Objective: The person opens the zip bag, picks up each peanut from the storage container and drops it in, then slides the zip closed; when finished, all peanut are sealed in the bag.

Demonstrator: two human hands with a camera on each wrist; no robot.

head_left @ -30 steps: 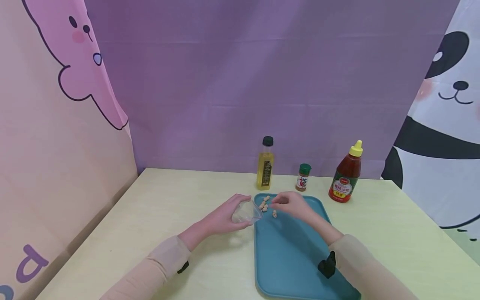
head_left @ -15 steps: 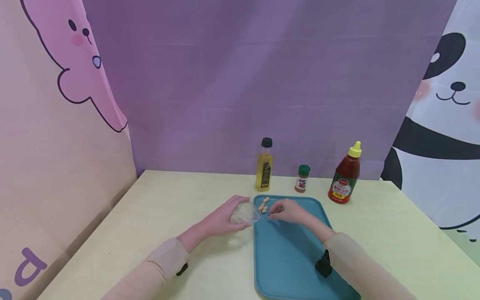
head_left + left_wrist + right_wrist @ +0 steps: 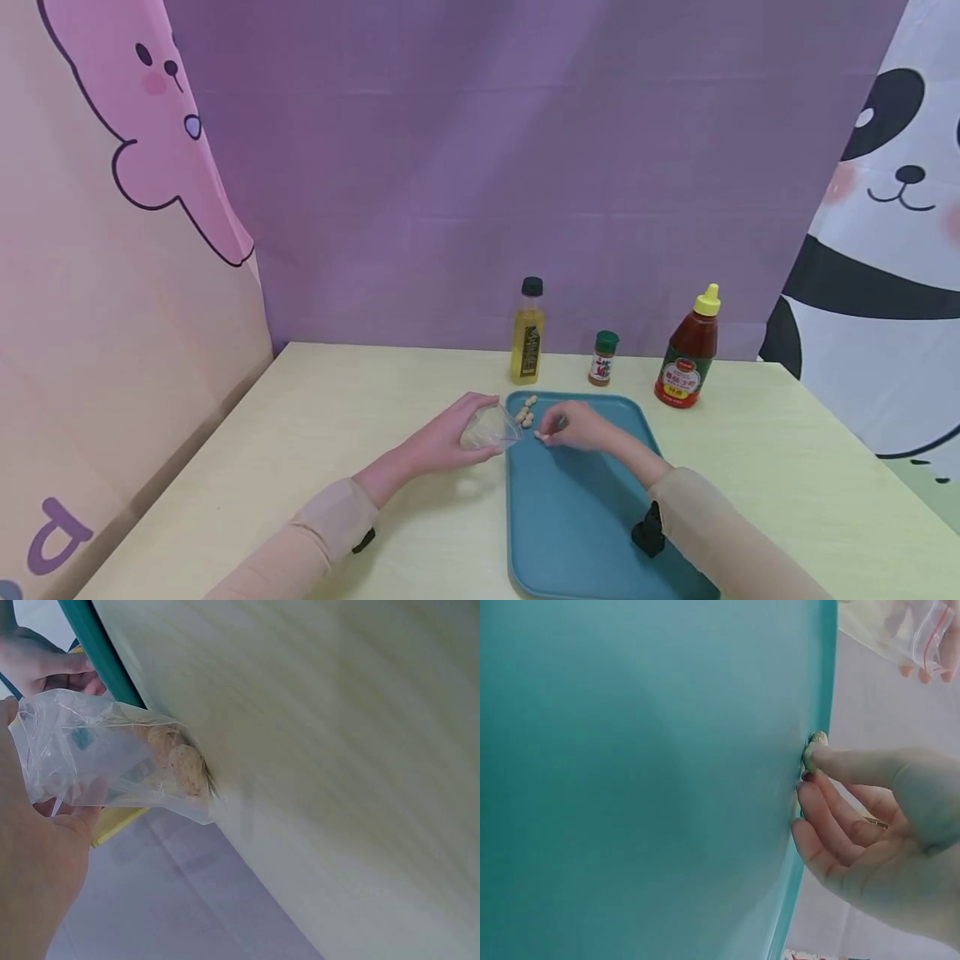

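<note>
At the tray's (image 3: 570, 517) eleven o'clock, a few loose peanuts (image 3: 527, 413) are clustered. Just beside them, toward five o'clock, a single peanut (image 3: 818, 740) is pinched by the thumb and fingers of the right hand (image 3: 576, 425). At the tray's ten o'clock, a clear bag (image 3: 120, 754), with peanuts inside, is gripped by the left hand (image 3: 448, 433).

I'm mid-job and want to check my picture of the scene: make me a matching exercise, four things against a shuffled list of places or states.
Things
1. clear bag
2. blue tray
3. right hand
4. sauce bottle

Places or states
A. pinching a peanut
B. standing, topped by a yellow cap
C. in the grip of the left hand
D. flat on the table, under loose peanuts

Pairs: 1-C, 2-D, 3-A, 4-B
</note>
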